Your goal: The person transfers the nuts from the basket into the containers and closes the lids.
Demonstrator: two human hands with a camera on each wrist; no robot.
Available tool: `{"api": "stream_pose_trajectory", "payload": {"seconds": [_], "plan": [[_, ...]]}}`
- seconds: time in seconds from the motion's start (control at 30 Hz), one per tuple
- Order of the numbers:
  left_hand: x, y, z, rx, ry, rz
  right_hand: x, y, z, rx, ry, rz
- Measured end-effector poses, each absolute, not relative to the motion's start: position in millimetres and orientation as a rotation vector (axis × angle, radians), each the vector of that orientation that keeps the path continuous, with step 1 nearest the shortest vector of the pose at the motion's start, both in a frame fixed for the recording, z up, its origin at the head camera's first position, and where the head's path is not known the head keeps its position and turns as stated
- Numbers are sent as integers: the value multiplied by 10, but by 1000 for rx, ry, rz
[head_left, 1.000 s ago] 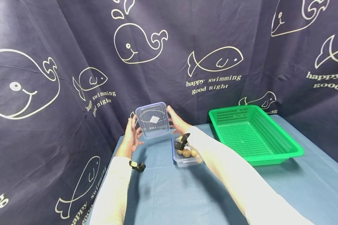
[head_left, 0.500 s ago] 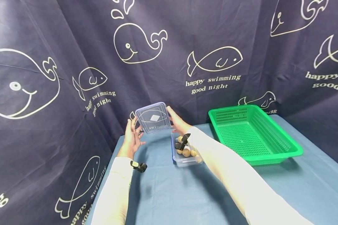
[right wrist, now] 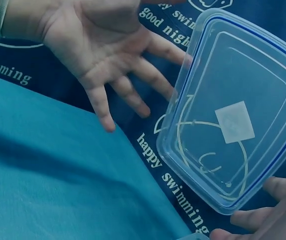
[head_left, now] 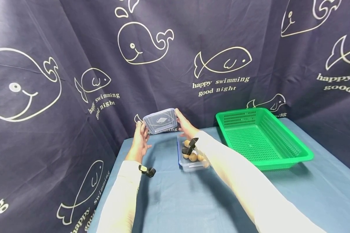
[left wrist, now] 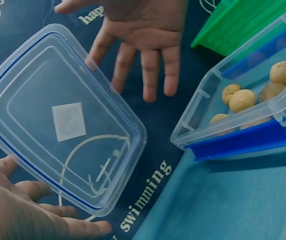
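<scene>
A clear plastic lid (head_left: pixel 161 120) with a blue seal and a white square label is held up between both hands at its sides, tilted, above the table's back. My left hand (head_left: pixel 140 139) touches its left edge with extended fingers; in the right wrist view this hand (right wrist: pixel 102 60) shows spread fingers at the rim. My right hand (head_left: pixel 187 126) supports the other edge, its fingers straight in the left wrist view. Below my right forearm stands a clear container (head_left: pixel 192 166) with blue side clips, holding several walnuts (left wrist: pixel 242 101), partly hidden by the wrist camera.
A green perforated basket (head_left: pixel 280 163) stands on the right of the blue-covered table (head_left: pixel 175 200). A dark curtain (head_left: pixel 169 81) with white whale and fish drawings hangs right behind and at the left.
The lid has tipped between the hands, so it looks much flatter in the head view. My left hand has shifted slightly right; the container and basket have stayed put.
</scene>
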State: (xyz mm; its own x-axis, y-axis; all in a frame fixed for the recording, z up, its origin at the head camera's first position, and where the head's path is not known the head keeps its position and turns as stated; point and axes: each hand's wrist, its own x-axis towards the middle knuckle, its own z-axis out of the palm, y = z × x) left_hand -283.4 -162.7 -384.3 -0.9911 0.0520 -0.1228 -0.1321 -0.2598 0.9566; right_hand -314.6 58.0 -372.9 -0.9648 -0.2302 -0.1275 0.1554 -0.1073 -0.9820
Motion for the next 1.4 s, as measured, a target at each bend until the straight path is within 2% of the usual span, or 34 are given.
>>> {"api": "stream_pose_trajectory", "payload": {"seconds": [0.53, 1.0, 1.4], "plan": [[-2860, -1344, -3903, -217, 1944, 2461, -3089, 658, -3763, -147, 2097, -2132], [-2834, -1339, -4038, 112, 2180, 2181, -2928, 900, -3842, -292, 2304, -1912], [-2743, -1291, -4214, 373, 2291, 1986, -2778, 1088, -3985, -547, 2336, -1964]]}}
